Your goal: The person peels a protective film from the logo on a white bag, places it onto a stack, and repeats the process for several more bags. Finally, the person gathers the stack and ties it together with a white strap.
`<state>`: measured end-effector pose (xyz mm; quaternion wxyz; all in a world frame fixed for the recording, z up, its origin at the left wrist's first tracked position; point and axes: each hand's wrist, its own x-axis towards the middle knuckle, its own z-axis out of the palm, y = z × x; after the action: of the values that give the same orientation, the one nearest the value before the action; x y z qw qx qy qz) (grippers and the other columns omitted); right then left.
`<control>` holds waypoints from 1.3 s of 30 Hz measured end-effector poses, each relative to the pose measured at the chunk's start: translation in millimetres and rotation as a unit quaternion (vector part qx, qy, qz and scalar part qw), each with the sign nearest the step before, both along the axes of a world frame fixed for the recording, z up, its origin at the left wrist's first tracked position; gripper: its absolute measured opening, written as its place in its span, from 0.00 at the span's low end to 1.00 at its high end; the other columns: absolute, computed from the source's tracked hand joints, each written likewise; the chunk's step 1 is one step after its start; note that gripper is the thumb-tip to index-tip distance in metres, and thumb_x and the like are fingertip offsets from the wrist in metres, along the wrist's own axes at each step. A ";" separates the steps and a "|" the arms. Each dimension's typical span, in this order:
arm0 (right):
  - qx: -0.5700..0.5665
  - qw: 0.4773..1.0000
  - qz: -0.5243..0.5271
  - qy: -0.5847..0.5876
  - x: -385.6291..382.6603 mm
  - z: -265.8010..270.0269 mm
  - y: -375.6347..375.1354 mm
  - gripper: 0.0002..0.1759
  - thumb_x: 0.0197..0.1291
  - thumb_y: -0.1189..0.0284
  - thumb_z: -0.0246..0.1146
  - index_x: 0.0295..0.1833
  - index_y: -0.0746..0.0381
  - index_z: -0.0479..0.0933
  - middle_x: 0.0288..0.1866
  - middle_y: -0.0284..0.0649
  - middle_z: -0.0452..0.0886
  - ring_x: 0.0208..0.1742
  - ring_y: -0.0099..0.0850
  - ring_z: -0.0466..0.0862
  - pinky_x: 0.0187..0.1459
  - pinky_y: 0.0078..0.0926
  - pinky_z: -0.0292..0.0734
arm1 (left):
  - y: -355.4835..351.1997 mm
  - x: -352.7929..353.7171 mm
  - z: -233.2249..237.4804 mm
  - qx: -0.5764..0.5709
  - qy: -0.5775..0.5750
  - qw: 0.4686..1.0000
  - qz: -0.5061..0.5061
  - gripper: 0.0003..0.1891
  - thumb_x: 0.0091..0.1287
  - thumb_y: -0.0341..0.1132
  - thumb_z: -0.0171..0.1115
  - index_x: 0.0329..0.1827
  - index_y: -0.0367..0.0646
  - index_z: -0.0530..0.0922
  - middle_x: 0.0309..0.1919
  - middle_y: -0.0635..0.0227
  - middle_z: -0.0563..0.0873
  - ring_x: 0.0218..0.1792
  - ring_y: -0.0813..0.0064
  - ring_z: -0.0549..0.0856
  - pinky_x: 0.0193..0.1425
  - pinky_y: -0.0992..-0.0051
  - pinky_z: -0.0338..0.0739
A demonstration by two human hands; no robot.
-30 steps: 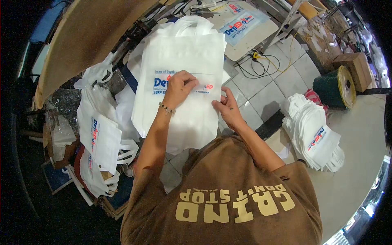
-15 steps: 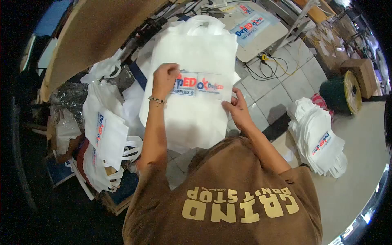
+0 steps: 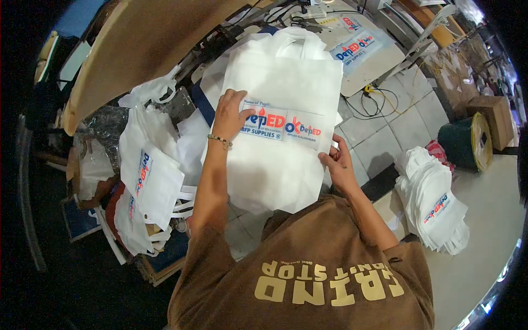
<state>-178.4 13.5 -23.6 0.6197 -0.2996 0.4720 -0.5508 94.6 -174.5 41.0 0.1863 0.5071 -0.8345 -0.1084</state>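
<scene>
In front of me a white fabric tote bag (image 3: 275, 176) lies on a stack of similar bags, its loop handles (image 3: 302, 44) at the far end. Red and blue lettering (image 3: 264, 122) crosses its middle, with a "Name of Pupil" line above. My left hand (image 3: 226, 115) rests on the bag at the left end of the lettering, thumb and fingers apart. At the lower right edge my right hand (image 3: 342, 165) is closed on the bag, thumb on top and fingers partly hidden behind the edge.
More printed white bags (image 3: 151, 176) hang at the left, and a folded pile (image 3: 432, 201) lies on the right-hand table. A printed sheet (image 3: 360, 49) and scissors (image 3: 308, 23) lie on the table behind. Black cable (image 3: 366, 107) loops over the floor tiles near a green spool (image 3: 462, 142).
The bag sits further right in view, and more of its lettering shows. My left hand has shifted off the print toward its left end, with its fingers spread. My right hand stays at the edge.
</scene>
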 end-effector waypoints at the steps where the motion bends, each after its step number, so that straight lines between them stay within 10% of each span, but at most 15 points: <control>1: 0.000 1.000 0.001 0.001 0.5 0.5 0.2 0.32 0.65 0.84 0.58 0.73 0.65 0.56 0.55 0.46 0.85 0.52 0.27 0.84 0.54 0.26 0.78 | 1.3 -0.2 5.1 0.008 0.001 1.000 -0.003 0.26 0.49 0.34 0.79 0.54 0.39 0.84 0.47 0.60 0.81 0.52 0.56 0.78 0.60 0.63 0.74; 18: 0.056 0.995 -0.011 -0.085 -3.0 -1.3 -2.8 0.30 0.63 0.87 0.58 0.69 0.64 0.59 0.55 0.47 0.85 0.52 0.29 0.85 0.55 0.26 0.80 | -10.2 1.8 -6.6 0.072 0.086 0.994 0.002 0.07 0.58 0.27 0.68 0.39 0.38 0.84 0.37 0.60 0.83 0.43 0.57 0.82 0.52 0.64 0.76; 25: 0.074 0.992 -0.006 -0.105 -4.6 9.7 -3.6 0.30 0.63 0.87 0.58 0.69 0.63 0.61 0.55 0.48 0.85 0.53 0.30 0.85 0.56 0.28 0.80 | 31.3 -15.6 -22.6 -0.233 0.023 0.972 -0.013 0.08 0.57 0.25 0.66 0.40 0.43 0.85 0.35 0.65 0.85 0.41 0.64 0.86 0.47 0.62 0.78; 39: 0.067 0.991 -0.005 -0.116 -3.9 10.4 -4.1 0.28 0.63 0.88 0.57 0.67 0.62 0.61 0.54 0.47 0.85 0.52 0.30 0.85 0.58 0.29 0.80 | 56.9 -19.1 -28.1 -0.210 0.046 0.972 -0.100 0.06 0.55 0.21 0.66 0.35 0.38 0.86 0.41 0.59 0.89 0.50 0.61 0.89 0.60 0.61 0.84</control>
<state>-182.3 9.4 -13.3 0.6867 -0.1889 0.4342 -0.5516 75.5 -117.6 12.8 0.3147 0.3654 -0.8756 0.0278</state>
